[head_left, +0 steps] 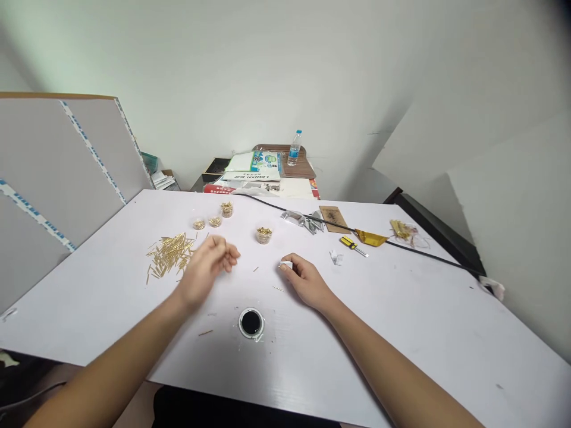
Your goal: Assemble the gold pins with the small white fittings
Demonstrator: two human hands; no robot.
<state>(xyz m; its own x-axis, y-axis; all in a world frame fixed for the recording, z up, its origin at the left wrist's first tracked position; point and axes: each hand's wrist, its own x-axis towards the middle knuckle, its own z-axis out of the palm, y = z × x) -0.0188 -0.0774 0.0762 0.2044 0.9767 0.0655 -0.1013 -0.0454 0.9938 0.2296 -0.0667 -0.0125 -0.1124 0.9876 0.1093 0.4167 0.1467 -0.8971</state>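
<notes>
My left hand (pixel 209 265) hovers just right of a loose pile of thin gold-coloured metal pins (pixel 172 254). Its fingers are curled in, and whatever may lie between them is hidden. Between thumb and fingers, my right hand (pixel 305 279) pinches a small white block (pixel 286 264). A single pin (pixel 278 289) lies beside that hand, with another short pin (pixel 256 269) between the two hands. Beyond them stands a small clear cup (pixel 264 235) full of gold-coloured parts. Nearer to me is a round white-rimmed dish (pixel 251 323) with a black centre.
Several small clear cups, one of them tall (pixel 227 209), stand at the back left. A yellow-black screwdriver (pixel 354 245), silvery packets (pixel 313 222), a brown card (pixel 334 219) and a black cable (pixel 428 254) lie to the right. A water bottle (pixel 294 148) stands behind the table.
</notes>
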